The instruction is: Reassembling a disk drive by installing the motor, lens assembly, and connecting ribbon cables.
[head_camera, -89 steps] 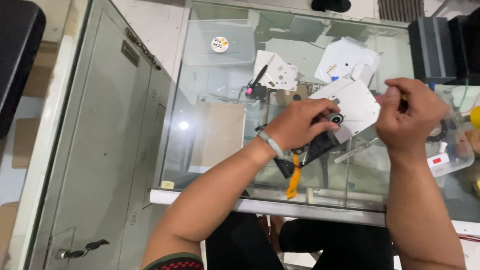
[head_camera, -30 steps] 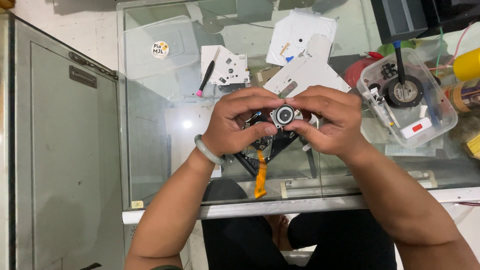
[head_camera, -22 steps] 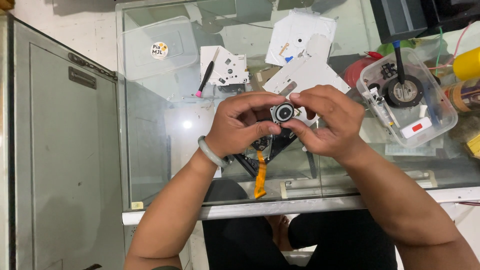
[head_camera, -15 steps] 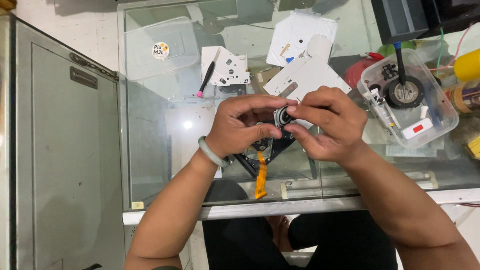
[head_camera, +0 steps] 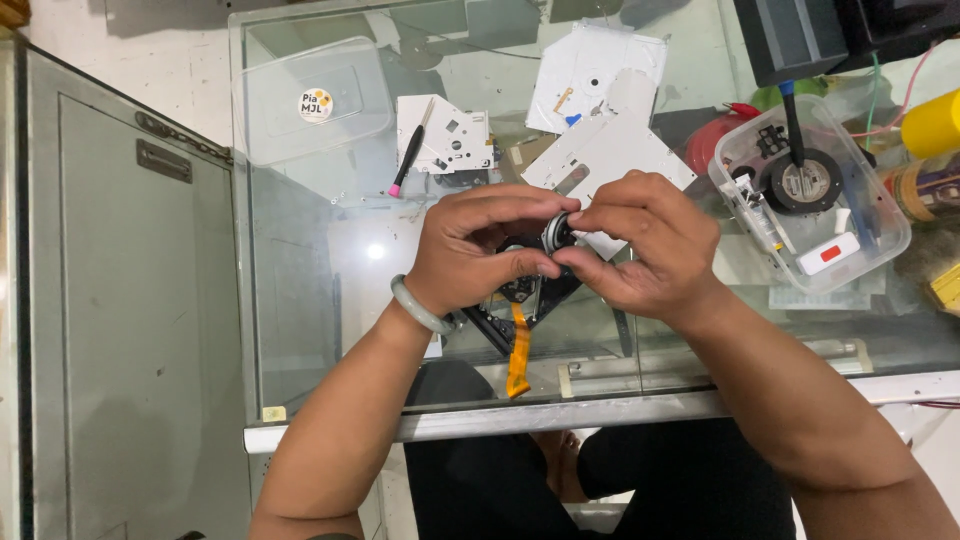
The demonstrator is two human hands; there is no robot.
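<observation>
Your left hand (head_camera: 480, 250) and right hand (head_camera: 640, 245) both pinch the small round motor part (head_camera: 556, 232), probably seated on the black frame (head_camera: 520, 300), above the glass counter (head_camera: 330, 330); next needs steady twisting.

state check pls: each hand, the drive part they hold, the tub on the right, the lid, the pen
left hand: closed around the black drive mechanism, fingers on its round hub
right hand: fingers pinching the hub from the right
orange ribbon cable: hanging loose below the mechanism
clear tub: open, parts and a black-handled tool inside
clear lid: lying flat on the glass table, apart from the tub
pen: lying on the glass
</observation>
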